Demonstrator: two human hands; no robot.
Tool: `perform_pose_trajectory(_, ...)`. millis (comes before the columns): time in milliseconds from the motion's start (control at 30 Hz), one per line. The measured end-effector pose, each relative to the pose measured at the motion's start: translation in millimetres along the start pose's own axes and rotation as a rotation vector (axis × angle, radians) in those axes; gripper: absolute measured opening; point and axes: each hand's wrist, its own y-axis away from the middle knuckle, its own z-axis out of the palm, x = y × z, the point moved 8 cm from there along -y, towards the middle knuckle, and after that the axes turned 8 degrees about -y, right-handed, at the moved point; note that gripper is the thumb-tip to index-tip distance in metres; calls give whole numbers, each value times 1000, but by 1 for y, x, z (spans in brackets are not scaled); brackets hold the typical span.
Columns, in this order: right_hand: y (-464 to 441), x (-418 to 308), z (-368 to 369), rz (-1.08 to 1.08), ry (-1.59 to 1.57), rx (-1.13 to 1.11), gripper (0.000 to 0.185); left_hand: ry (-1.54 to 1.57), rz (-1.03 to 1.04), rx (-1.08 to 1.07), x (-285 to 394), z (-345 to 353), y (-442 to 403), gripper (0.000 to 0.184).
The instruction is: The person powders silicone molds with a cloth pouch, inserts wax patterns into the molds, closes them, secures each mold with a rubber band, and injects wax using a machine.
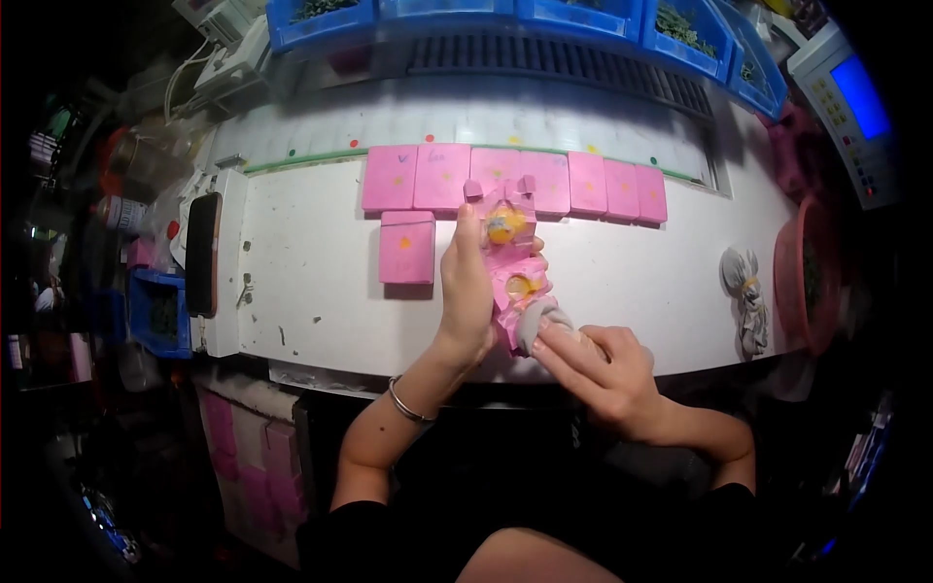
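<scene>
My left hand is wrapped round an opened pink rubber mold with notched, uneven inner faces. A yellow and bluish round patch shows on its upper part, and a pale yellow-edged hollow on its lower part. Against the lower end of the mold, my right hand presses a greyish-white cloth bundle held in its fingers. Behind the mold stands a row of closed pink mold blocks, several with small yellow marks. One more pink block, with a dark band across its top, sits left of my left hand.
On the right lie a tied cloth pouch and a pink bowl. A phone rests on the left ledge. Blue bins line the back beyond a dark grille. A device with a blue screen stands at far right.
</scene>
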Motion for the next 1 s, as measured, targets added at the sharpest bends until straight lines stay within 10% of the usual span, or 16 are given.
perform_pose_trajectory(233, 3, -4, 10, -50, 82, 8, 47, -143, 25, 136, -1, -9, 0, 53)
perform_pose_trajectory(500, -17, 26, -23, 193, -264, 83, 71, -458, 758, 66, 37, 3, 19, 36)
perform_pose_trajectory(700, -16, 22, 11, 207, -224, -274, 75, -456, 689, 94, 25, -4, 14, 41)
perform_pose_trajectory(1000, -10, 24, 15, 195, -223, -169, 78, -396, 665, 117, 37, 3, 16, 42)
